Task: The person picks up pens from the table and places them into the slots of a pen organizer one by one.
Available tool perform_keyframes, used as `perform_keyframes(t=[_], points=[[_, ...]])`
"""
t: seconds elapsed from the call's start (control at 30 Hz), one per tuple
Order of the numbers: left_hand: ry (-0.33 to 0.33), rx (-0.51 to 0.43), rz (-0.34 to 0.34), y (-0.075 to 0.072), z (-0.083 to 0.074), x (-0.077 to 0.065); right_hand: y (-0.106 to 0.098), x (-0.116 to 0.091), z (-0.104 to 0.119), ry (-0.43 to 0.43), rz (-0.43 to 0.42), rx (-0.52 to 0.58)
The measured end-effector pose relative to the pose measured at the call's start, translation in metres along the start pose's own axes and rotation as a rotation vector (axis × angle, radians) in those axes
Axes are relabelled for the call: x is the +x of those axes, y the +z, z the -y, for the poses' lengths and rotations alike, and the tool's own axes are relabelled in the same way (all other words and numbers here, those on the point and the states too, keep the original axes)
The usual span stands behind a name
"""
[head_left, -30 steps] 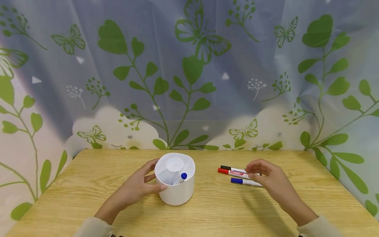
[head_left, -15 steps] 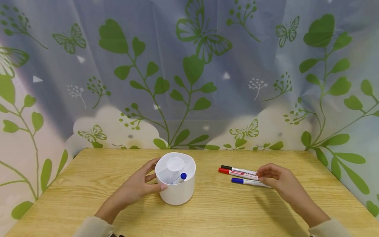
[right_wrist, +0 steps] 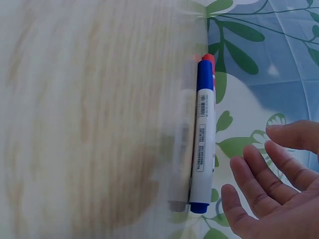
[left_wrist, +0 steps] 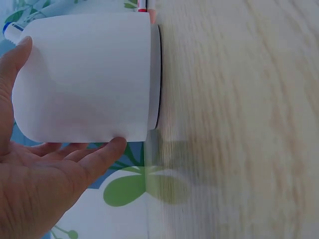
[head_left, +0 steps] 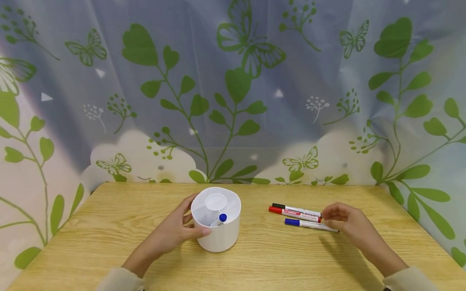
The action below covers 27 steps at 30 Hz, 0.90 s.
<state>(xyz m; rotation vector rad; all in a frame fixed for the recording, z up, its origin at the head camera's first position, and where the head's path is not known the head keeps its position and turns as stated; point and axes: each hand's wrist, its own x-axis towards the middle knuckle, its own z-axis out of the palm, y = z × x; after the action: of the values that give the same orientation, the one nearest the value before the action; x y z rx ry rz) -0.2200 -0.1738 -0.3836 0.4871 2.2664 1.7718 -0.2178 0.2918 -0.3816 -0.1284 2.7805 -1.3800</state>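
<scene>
A round white pen holder (head_left: 218, 236) with inner dividers stands on the wooden table. Inside it leans a marker with a blue cap (head_left: 222, 218). My left hand (head_left: 174, 226) holds the holder's left side, thumb at the front rim and fingers round the back; in the left wrist view the fingertips (left_wrist: 118, 144) lie against its wall. Right of the holder lie three markers side by side: black-capped (head_left: 278, 205), red-capped (head_left: 291, 213) and blue-capped (head_left: 309, 224). My right hand (head_left: 349, 222) hovers by their right ends, fingers loosely bent, holding nothing.
The wooden tabletop (head_left: 255, 266) reaches back to a curtain (head_left: 233, 121) printed with green leaves and butterflies. This curtain also hangs along the left and right sides of the table.
My right hand has moved right along the markers, uncovering their right ends. The blue-capped marker in the holder has shifted slightly left. The left hand keeps its hold.
</scene>
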Motion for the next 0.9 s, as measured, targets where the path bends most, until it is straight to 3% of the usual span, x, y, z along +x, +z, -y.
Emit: perform_keyframes(t=[0.27,0.9], points=[[-0.014,-0.006,-0.015,0.004,-0.001,0.002,0.001,0.003,-0.007,0.023,0.026,0.051],[-0.012,-0.005,-0.007,0.005,0.0,0.001,0.0,0.005,-0.011,0.04,-0.006,-0.023]])
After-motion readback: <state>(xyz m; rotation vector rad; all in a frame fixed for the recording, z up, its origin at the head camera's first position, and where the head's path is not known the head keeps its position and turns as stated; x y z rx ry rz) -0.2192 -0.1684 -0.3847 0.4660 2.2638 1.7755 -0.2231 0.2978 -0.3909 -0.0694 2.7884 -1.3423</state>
